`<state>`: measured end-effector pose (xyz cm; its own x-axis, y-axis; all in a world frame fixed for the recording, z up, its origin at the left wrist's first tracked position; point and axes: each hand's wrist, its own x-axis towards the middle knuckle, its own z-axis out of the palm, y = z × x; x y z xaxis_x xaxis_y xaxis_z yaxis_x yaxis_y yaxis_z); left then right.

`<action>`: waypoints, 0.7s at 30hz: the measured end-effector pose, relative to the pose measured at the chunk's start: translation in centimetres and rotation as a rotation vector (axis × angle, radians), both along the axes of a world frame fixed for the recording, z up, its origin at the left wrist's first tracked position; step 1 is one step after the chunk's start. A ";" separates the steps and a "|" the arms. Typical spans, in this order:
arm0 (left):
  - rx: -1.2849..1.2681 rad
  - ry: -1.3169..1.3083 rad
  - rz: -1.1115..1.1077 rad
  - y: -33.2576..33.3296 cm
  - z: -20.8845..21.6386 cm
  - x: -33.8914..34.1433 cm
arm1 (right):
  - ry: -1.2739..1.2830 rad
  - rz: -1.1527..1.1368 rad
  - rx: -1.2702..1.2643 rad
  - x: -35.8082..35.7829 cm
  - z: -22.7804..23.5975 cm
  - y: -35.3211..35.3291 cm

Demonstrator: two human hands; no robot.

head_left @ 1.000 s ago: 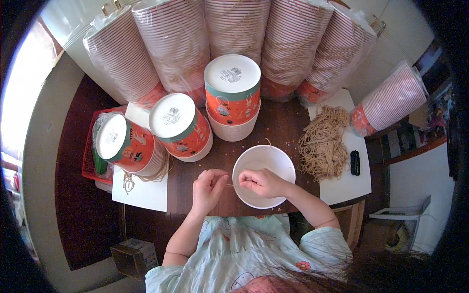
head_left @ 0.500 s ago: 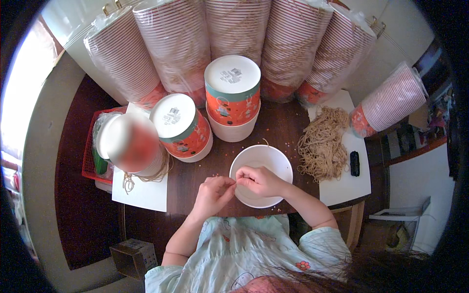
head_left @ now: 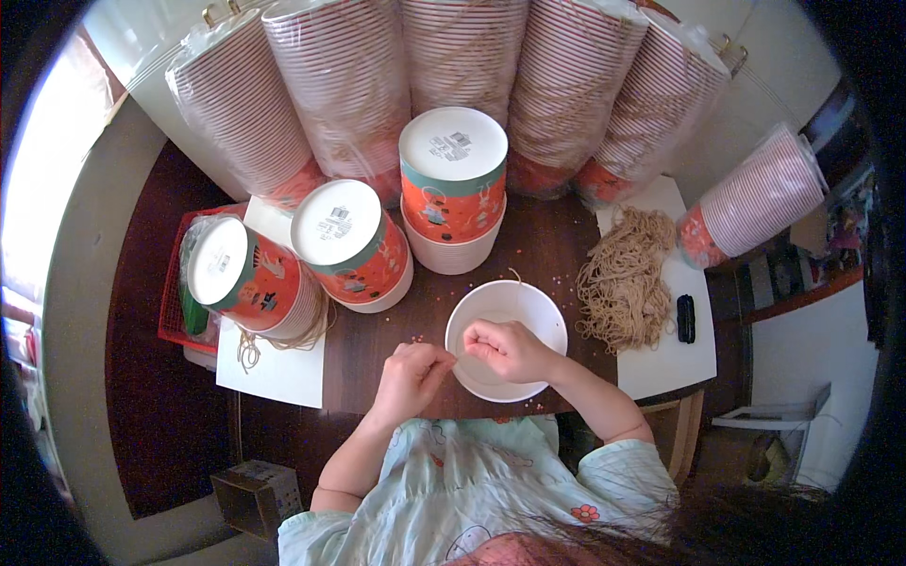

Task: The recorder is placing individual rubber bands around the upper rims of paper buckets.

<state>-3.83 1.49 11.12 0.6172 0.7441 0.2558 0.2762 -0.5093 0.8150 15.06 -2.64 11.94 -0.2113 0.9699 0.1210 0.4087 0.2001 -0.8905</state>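
Note:
A white paper bucket (head_left: 549,317) stands mouth up at the table's front edge. Over its near left rim, my left hand (head_left: 411,379) has thumb and fingers pinched together. My right hand (head_left: 510,351) is closed just beside it, above the bucket's mouth, its fingers curled in. Whatever lies between the fingertips is too small to make out. From the bucket's far rim a thin tan cord (head_left: 515,275) pokes up. Part of the bucket's inside is hidden under my right hand and wrist.
Upturned orange-and-green buckets (head_left: 448,212) stand in nested stacks at centre and left. Tall plastic-wrapped bucket stacks (head_left: 462,57) line the back. To the right lie a tangled heap of tan cord (head_left: 625,278) and a small black object (head_left: 685,319). A red basket (head_left: 173,283) sits far left.
My right hand has drawn slightly right and its fingers are curled more, leaving a small gap between the hands. My left hand stays almost where it was.

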 end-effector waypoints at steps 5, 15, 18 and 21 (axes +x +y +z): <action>0.075 0.053 -0.032 0.6 1.2 0.1 | -0.084 0.069 0.002 0.0 1.8 0.6; 0.102 -0.064 -0.028 1.2 0.8 -0.2 | 0.090 0.007 0.048 -1.5 2.4 1.4; 0.113 -0.055 -0.021 1.1 0.5 -0.3 | 0.079 0.053 -0.010 -2.0 2.9 1.5; 0.101 -0.054 0.008 0.9 -0.2 -0.6 | 0.082 0.066 -0.087 -2.2 3.7 1.5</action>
